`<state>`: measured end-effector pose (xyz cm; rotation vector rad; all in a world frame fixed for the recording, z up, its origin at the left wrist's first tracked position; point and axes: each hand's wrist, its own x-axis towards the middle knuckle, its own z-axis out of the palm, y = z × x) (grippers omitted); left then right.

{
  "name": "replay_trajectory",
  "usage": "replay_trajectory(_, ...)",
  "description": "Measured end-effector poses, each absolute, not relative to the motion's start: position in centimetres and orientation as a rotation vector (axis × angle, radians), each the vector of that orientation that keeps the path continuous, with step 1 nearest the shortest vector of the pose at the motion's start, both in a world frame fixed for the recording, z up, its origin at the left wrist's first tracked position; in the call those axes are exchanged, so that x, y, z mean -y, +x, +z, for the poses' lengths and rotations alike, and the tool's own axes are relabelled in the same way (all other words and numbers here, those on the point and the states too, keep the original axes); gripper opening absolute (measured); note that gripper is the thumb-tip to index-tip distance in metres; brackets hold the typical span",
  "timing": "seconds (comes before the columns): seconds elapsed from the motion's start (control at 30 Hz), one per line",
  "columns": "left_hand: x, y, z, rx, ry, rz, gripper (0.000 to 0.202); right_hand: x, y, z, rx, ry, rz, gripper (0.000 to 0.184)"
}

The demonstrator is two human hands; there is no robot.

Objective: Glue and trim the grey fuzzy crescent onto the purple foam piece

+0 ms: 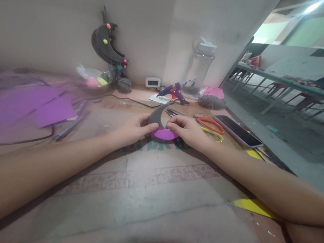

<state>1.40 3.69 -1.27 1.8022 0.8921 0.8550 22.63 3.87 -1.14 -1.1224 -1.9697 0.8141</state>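
My left hand [141, 130] is closed on a crescent-shaped piece, its thumb pressed along the lower left side. The crescent's upper left arm is covered in grey yarn [157, 115], while its bottom shows bare purple card [165, 134]. At the other end, my right hand [188, 129] is closed, thumb and fingers pinched together at the crescent. Whether a yarn strand runs between those fingertips I cannot make out. The crescent's right end is hidden behind that hand. Beyond it lies a grey yarn ball [214, 102] with pink material on top.
Close by are a glue gun [174, 93], orange-handled scissors [211, 125], yellow-handled scissors [215, 134] and a phone [238, 131]. Behind stand a water bottle [200, 69] and a small digital clock [152, 82]. A decorated dark crescent [106, 45] leans on the wall; purple sheets [55, 111] lie left.
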Motion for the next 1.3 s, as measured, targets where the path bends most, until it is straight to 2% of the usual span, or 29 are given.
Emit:
replay_trajectory(0.1, -3.8, 1.3, -1.6, -0.929, 1.796, 0.897, 0.020, -3.8, 22.7, -1.2, 1.947, -1.125, 0.784, 0.021)
replay_trajectory(0.3, -3.7, 1.2, -1.6, -1.064, 1.837, 0.950, 0.027, -4.3, 23.4, -1.6, 2.097, -0.943, 0.101, 0.014)
replay_trajectory(0.47, -3.6, 1.0, -1.5, -1.101, 1.885, 0.993, 0.026, -4.1, 23.6, -1.5, 2.116, -0.851, -0.121, 0.020)
replay_trajectory(1.03, -3.7, 1.1, -1.3, -1.080, 1.817, 1.099, 0.029, -3.6, 23.3, -1.7, 2.262, -0.926, 0.013, 0.020)
replay_trajectory(1.3, -4.0, 1.2, -1.3, -1.055, 1.730, 1.095, 0.015, -3.9, 23.3, -1.6, 2.141, -1.027, 0.096, 0.016)
